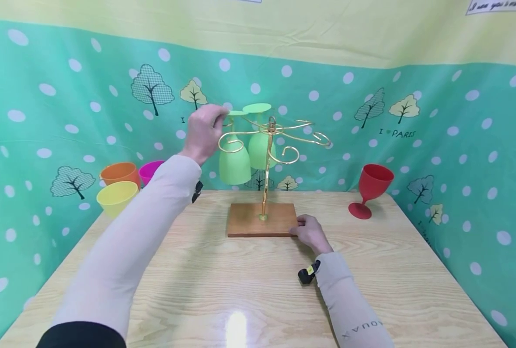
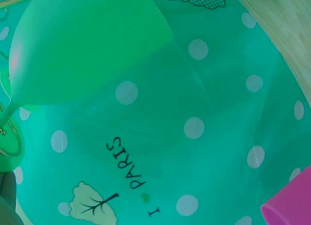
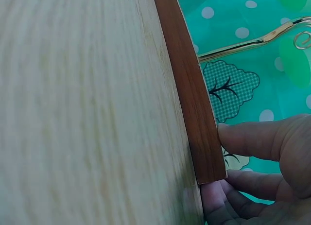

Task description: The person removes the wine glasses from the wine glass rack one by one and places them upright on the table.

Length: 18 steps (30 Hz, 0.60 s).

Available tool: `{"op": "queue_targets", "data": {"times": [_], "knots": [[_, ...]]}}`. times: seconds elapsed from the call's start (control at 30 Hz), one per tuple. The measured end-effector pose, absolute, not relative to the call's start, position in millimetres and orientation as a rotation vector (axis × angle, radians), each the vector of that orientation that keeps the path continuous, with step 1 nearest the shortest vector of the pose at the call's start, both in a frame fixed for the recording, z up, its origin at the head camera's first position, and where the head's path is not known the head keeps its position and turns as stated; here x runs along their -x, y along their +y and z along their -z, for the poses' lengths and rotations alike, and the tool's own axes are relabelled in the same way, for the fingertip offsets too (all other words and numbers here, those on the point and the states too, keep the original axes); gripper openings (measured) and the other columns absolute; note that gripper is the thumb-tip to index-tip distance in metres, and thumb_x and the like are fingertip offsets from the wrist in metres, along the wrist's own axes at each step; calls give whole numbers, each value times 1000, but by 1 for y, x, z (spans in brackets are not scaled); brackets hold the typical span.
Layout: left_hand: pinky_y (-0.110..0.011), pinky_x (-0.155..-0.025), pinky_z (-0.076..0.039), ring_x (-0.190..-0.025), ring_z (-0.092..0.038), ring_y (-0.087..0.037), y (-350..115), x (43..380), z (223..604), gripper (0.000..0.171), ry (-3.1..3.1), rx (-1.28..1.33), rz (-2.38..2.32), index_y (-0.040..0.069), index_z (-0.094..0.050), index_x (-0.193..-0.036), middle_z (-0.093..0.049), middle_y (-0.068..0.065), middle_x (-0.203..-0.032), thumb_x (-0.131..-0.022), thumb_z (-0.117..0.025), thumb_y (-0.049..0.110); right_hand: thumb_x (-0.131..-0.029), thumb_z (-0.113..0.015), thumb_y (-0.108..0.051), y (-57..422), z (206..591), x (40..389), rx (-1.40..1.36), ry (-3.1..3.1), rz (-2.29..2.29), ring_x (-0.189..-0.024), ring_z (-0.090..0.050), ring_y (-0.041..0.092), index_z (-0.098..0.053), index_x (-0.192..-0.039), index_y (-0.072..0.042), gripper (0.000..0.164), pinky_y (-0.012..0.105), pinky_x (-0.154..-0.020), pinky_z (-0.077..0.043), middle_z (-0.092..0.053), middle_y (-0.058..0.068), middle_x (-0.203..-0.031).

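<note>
A gold wire rack (image 1: 265,186) with curled arms rises from a brown wooden base (image 1: 245,221) on the table. Two green goblets hang upside down on its left side, a nearer goblet (image 1: 234,166) and a farther goblet (image 1: 257,108). My left hand (image 1: 203,129) pinches the foot of the nearer one, whose stem stands at a curled wire loop. Its bowl (image 2: 87,45) fills the upper left of the left wrist view. Low on the right, my right hand (image 1: 312,234) grips the base's front right corner, thumb (image 3: 250,139) on top, other fingers at its end.
A red goblet (image 1: 375,181) stands upright at the back right. Behind my left forearm are an orange cup (image 1: 120,172), a yellow cup (image 1: 117,197) and a magenta cup (image 1: 150,170). A green dotted cloth (image 1: 336,87) encloses the table's back and sides.
</note>
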<state>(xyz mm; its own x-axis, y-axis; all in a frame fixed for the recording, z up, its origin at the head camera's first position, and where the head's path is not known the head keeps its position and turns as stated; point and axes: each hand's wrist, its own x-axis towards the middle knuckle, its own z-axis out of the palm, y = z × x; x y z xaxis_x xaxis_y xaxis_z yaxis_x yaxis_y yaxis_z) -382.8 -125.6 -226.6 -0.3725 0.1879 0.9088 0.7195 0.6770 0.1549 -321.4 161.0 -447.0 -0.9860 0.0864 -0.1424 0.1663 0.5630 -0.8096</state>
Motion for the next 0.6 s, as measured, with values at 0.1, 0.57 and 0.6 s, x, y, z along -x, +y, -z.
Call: {"op": "queue_targets", "data": {"times": [0.1,0.57,0.6], "knots": [[-33,-86,-51,-91,-64,-31,-128,376,224,12,-1896,745,656,-4,-69,-96,-69,-18,-95,-91,-57,-3,-86,-69,-13,161,447,322,-227,2696,1407,-109,-52,30,-49,-132,2,52,43,-93,-44,-55,18,-123],[-38,-82,-50,-88,-62,-31,-140,345,224,11,-1868,813,591,-6,-67,-94,-68,-18,-92,-90,-57,-7,-86,-68,-14,161,447,324,-234,2694,1388,-111,-52,30,-49,-132,1,52,44,-94,-44,-54,18,-124],[-38,-82,-50,-88,-62,-31,-140,343,223,11,-1869,819,587,-6,-67,-94,-68,-18,-92,-90,-57,-7,-86,-69,-14,162,447,323,-239,2693,1387,-111,-52,30,-50,-132,1,52,44,-94,-44,-54,18,-124]]}}
